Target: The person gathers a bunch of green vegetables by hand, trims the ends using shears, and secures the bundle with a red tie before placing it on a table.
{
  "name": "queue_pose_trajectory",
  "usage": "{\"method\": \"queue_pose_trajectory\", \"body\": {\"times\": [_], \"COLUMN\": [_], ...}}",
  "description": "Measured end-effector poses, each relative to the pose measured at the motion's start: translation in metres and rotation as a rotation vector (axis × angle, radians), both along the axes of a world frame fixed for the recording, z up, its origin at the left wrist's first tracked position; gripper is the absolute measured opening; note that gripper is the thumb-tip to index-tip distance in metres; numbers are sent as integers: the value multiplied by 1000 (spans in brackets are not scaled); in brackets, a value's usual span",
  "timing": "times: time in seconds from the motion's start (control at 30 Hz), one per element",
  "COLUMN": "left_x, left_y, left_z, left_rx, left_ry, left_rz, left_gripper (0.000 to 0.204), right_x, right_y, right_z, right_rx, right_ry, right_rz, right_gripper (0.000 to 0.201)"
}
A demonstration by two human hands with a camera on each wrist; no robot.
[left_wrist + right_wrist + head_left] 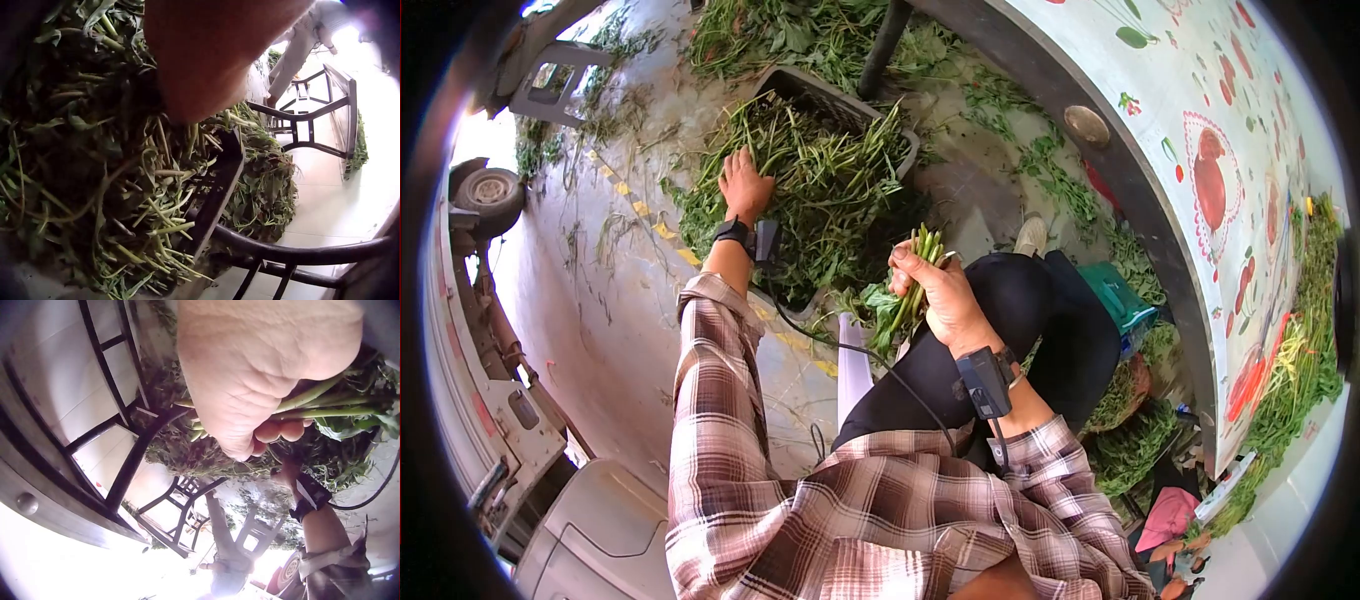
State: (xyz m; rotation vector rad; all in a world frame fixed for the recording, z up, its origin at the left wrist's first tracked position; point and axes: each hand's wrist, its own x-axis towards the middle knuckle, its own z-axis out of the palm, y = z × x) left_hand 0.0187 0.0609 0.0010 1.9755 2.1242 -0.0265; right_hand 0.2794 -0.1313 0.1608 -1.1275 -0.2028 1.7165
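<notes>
My right hand grips a small bunch of leafy green stems, thumb across it, above my knee. In the right wrist view, curled fingertips close round those stems. To the left, my left hand rests on a big heap of greens with its fingers spread. This heap fills and spills over a dark plastic crate. Up close in the left wrist view, cut pale stem ends stick out past the crate's edge; the fingers there are mostly hidden.
A table with a patterned cloth curves along the right, its dark leg beside the crate. More greens lie on the floor. A grey plastic stool and a vehicle wheel are at left. A person stands in the background.
</notes>
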Motion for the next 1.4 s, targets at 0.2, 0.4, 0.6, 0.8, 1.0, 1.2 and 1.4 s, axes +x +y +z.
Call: {"method": "queue_pose_trajectory", "body": {"times": [0.2,0.4,0.6,0.8,1.0,1.2,1.4], "left_x": [-7,2,-11,-25,-46,-9,3], "left_y": [20,21,2,2,11,-4,1], "left_z": [15,25,14,13,-21,35,21], "left_rx": [-332,-279,-125,-21,67,-209,-199], "left_ry": [48,202,-106,-356,-469,-293,42], "left_rz": [34,-129,-123,120,253,28,-105], "left_gripper": [92,62,57,45,49,56,44], "right_x": [0,-3,-3,-5,-3,-7,-6], "right_y": [0,2,3,3,1,4,3], "right_z": [0,0,0,3,2,6,6], "right_rx": [14,28,27,24,25,25,26], "right_ry": [-11,-29,-25,-48,-43,-51,-68], "right_rz": [13,26,52,50,44,45,55], "right_gripper": [15,15,15,14,14,14,15]}}
